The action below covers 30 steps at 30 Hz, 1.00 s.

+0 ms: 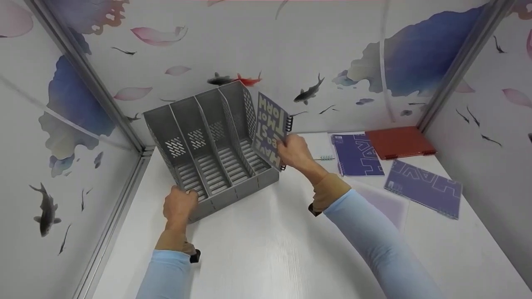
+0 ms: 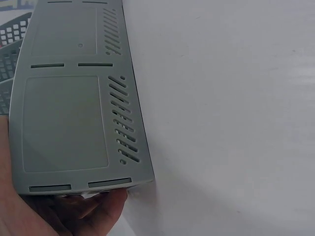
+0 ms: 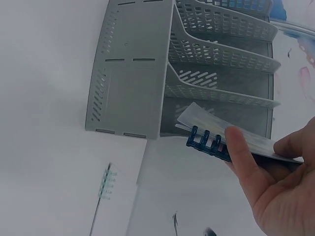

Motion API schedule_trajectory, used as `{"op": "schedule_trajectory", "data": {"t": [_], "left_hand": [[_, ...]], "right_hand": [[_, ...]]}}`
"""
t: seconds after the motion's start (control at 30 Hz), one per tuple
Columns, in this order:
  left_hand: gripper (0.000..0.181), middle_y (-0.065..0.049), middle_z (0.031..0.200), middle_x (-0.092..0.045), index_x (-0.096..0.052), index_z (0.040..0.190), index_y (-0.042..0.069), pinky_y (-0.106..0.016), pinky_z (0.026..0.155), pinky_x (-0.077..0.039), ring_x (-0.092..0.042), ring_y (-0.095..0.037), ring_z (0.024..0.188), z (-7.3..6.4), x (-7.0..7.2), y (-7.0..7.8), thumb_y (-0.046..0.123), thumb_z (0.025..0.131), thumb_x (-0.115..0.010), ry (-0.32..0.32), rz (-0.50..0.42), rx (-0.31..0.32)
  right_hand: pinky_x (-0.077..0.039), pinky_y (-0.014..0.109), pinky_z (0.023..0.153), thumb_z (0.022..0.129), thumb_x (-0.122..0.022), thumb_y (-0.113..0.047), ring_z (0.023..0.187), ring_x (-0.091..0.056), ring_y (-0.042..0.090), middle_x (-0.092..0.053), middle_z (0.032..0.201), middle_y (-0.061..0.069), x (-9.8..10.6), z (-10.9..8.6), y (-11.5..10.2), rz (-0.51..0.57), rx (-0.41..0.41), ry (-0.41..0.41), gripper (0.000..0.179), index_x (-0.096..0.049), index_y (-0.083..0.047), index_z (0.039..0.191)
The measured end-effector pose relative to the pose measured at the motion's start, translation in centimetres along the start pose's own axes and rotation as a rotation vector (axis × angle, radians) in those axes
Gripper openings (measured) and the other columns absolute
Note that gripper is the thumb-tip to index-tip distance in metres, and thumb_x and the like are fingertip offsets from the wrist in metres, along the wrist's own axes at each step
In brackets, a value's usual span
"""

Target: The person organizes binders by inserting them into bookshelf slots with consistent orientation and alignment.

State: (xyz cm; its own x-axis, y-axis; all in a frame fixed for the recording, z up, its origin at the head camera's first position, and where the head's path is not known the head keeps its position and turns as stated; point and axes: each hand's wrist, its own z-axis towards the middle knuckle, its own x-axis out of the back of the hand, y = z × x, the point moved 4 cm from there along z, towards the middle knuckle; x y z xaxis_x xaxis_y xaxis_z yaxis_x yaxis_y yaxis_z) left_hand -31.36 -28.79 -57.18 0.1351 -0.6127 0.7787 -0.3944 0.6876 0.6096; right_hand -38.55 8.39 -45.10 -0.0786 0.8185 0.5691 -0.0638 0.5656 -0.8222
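Note:
A grey file organizer with several upright compartments stands at an angle on the white table. My left hand grips its front left corner; in the left wrist view the fingers curl around the end of its front wall. My right hand holds a spiral notebook with a grey-blue, pale-lettered cover by its bound edge. It stands tilted at the organizer's right end. In the right wrist view, thumb and fingers pinch the notebook, whose corner reaches the end compartment's opening.
On the table's right lie a white spiral notebook, a dark blue notebook, a red-brown binder-like item and a purple-blue notebook. A pale translucent item is partly behind the right arm. Printed walls enclose the table.

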Motion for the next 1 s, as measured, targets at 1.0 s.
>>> {"op": "schedule_trajectory", "data": {"t": [1.0], "left_hand": [[0.071,-0.04,0.138,-0.07,-0.047,0.155,-0.017,-0.063,0.096,-0.061,-0.073,-0.057,0.125,0.0,0.0,0.0,0.033,0.104,-0.052,0.006,0.028,0.011]], "right_hand": [[-0.061,0.038,0.081,0.115,-0.05,-0.022,0.091,-0.07,0.021,-0.082,0.118,0.017,-4.0,3.6,-1.0,-0.107,-0.064,0.045,0.038,-0.075,0.004,0.129]]}}
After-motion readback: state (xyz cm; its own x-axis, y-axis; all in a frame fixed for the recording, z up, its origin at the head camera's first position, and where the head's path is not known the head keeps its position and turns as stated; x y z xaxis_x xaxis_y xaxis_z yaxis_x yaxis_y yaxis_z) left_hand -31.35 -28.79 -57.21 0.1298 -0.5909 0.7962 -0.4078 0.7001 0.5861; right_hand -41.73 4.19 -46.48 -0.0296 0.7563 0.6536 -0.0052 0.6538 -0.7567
